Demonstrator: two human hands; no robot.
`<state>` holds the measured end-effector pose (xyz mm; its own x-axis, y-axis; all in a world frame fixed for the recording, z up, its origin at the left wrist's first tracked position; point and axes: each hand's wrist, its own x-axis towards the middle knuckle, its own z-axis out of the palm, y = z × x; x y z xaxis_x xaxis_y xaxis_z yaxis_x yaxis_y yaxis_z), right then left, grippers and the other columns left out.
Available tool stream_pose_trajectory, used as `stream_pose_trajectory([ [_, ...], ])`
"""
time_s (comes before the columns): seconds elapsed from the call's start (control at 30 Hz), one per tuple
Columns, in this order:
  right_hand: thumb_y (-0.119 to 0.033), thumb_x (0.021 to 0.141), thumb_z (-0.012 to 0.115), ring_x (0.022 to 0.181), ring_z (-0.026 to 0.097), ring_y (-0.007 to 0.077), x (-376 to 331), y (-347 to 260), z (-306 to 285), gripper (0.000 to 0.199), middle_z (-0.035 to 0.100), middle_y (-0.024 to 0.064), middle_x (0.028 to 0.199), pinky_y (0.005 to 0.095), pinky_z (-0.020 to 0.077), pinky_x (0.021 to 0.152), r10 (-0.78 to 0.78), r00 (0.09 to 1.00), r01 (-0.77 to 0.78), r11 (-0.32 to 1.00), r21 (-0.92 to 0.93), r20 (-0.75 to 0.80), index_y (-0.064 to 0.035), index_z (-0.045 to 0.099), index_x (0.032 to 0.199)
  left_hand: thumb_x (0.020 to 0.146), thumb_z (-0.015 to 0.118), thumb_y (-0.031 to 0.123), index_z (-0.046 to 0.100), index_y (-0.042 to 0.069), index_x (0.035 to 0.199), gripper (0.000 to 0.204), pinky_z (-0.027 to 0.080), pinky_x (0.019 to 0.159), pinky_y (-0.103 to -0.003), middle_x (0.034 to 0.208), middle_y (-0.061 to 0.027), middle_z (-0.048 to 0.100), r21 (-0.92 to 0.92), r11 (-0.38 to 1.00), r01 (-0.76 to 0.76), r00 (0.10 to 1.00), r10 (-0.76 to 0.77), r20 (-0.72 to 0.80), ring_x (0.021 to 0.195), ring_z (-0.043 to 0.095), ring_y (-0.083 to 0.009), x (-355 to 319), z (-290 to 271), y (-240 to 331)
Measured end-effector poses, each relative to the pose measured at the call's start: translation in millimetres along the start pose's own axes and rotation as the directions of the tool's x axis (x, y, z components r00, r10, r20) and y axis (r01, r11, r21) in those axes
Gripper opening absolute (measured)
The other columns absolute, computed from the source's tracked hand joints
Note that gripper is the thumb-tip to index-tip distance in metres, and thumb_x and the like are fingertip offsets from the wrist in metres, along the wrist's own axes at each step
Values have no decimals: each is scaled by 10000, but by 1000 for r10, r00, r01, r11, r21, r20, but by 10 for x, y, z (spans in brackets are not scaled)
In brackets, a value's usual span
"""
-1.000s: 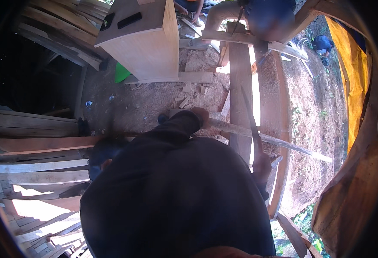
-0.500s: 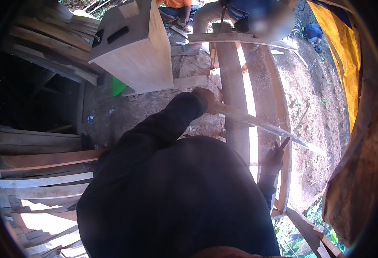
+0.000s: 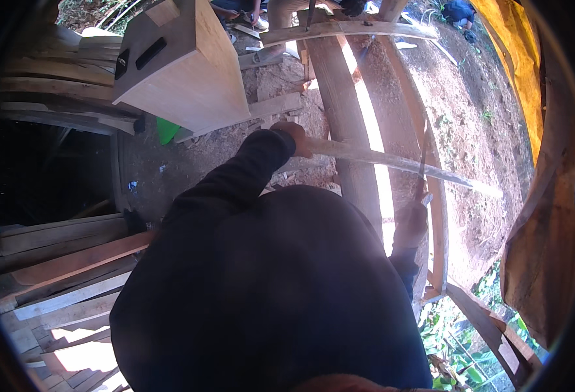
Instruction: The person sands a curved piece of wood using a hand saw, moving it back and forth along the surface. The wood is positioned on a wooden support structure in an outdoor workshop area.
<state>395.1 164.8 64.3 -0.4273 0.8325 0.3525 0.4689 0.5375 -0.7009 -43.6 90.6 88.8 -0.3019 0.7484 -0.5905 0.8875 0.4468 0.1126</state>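
Your left hand [image 3: 295,137] is closed around one end of a long thin wooden slat [image 3: 398,163], which runs out to its right across the upright plank [image 3: 343,111]. Your right hand [image 3: 410,222] grips a slim blade [image 3: 422,157] rising above it to the slat.

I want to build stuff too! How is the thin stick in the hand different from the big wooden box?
The stick is long, thin and pale grey; the box is wide, blocky and tan. The left hand grips the stick off the ground; the box sits on the dirt, untouched. The box has dark slots; the stick has none. Both look wooden.
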Motion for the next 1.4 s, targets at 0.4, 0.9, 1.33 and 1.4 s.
stream_pose_trajectory([
  [0.4, -19, 1016, 525, 1416, 648, 295, 81, -1298, 240, 530, 650, 201, 1541, 377, 519, 1151, 85, 877, -177, 972, 154, 472, 39, 564, 1541, 842, 811, 620, 798, 61, 1239, 686, 602, 1023, -466, 1230, -196, 796, -69, 997, 19, 998, -15, 59, 1173, 765, -358, 126, 1148, -276],
  [0.9, -370, 1089, 663, 855, 648, 140, -202, -1574, 176, 674, 740, 195, 1356, 286, 526, 783, 409, 745, -577, 792, 201, 527, 89, 529, 1565, 891, 764, 679, 778, 106, 1299, 703, 606, 1042, -498, 1300, -167, 781, -93, 996, -3, 986, 18, 164, 1217, 753, -343, 766, 1927, -527],
  [1.33, -287, 1135, 603, 1505, 494, 347, -419, -1424, 546, 678, 435, 345, 1667, 456, 384, 1254, 242, 745, -580, 695, 425, 621, 152, 393, 1606, 791, 817, 728, 828, 24, 1115, 775, 580, 897, -414, 1066, -183, 811, -348, 938, -3, 908, 148, 392, 989, 776, -316, 1159, 1900, -773],
  [1.4, -281, 1133, 607, 1503, 498, 337, -408, -1433, 513, 668, 443, 337, 1665, 453, 384, 1255, 266, 724, -603, 692, 398, 636, 147, 402, 1603, 770, 828, 750, 820, 10, 1053, 792, 578, 843, -416, 996, -167, 796, -435, 898, 64, 887, 148, 437, 921, 764, -301, 1167, 2195, -779],
])
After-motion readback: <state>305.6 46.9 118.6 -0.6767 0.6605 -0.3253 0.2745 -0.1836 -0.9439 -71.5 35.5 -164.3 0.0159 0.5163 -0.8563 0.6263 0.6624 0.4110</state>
